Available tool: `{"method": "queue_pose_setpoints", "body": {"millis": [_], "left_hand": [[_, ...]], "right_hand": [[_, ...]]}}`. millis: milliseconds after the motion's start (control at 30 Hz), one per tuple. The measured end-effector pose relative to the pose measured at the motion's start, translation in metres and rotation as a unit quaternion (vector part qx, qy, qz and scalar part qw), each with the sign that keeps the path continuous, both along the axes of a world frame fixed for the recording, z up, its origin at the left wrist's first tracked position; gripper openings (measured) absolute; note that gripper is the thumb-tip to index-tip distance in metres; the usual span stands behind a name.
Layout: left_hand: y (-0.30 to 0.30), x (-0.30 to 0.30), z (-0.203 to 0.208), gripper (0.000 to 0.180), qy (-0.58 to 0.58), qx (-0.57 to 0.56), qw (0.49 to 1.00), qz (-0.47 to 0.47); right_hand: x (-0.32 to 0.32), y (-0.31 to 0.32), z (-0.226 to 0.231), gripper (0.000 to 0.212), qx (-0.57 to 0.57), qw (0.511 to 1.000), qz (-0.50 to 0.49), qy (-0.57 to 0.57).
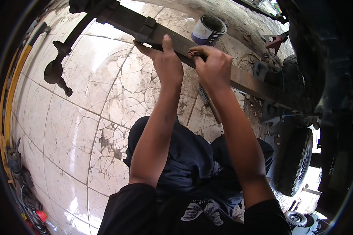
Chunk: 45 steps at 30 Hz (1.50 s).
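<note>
A long dark leaf spring (168, 41) slants from the upper left down toward the wheel area at the right, with a metal clip (146, 29) around it. My left hand (168, 66) cups the spring beside this clip; its thumb lies up against the face and the other fingers are partly hidden at the lower edge. Close by on the right, my right hand (215, 64) is closed at the spring's face. Between its fingertips a small brown, ridged thing (193, 53) shows, too small to name.
A paint can (210, 29) stands beyond the spring. A brush (208, 100) lies on the cracked tile floor (117, 90) near my knees. A rod with a ball-shaped end (55, 72) hangs at the left. A tyre (296, 162) is at the right; cables and tools line the left edge.
</note>
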<state>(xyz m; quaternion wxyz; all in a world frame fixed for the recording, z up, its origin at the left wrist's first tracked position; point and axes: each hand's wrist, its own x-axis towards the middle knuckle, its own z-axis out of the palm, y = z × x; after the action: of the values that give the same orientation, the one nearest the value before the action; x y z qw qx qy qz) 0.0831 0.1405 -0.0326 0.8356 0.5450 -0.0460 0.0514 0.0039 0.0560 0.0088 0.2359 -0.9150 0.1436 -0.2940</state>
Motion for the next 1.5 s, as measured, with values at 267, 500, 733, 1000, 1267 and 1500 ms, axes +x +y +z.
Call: {"method": "queue_pose_setpoints", "body": {"millis": [267, 500, 733, 1000, 1267, 1500], "left_hand": [[0.004, -0.005, -0.003, 0.099, 0.006, 0.053, 0.999, 0.006], [-0.002, -0.01, 0.013, 0.096, 0.055, 0.045, 0.997, 0.005], [0.008, -0.016, 0.014, 0.096, 0.062, 0.038, 0.997, -0.014], [0.001, -0.016, 0.007, 0.093, 0.046, 0.041, 0.998, 0.021], [-0.011, -0.016, 0.001, 0.091, 0.04, -0.021, 0.998, 0.052], [-0.004, -0.01, -0.008, 0.092, 0.01, -0.042, 0.999, 0.012]], "right_hand": [[0.002, -0.011, 0.008, 0.016, 0.082, 0.994, -0.061, 0.048], [0.015, -0.015, 0.0, 0.016, 0.065, 0.993, -0.091, 0.023], [-0.012, -0.028, 0.006, 0.016, 0.054, 0.994, -0.079, 0.052], [-0.008, -0.036, 0.006, 0.016, 0.082, 0.987, -0.128, 0.047], [0.03, -0.025, 0.0, 0.015, 0.033, 0.999, -0.033, 0.012], [0.0, -0.055, 0.004, 0.018, 0.056, 0.995, -0.053, 0.057]]}}
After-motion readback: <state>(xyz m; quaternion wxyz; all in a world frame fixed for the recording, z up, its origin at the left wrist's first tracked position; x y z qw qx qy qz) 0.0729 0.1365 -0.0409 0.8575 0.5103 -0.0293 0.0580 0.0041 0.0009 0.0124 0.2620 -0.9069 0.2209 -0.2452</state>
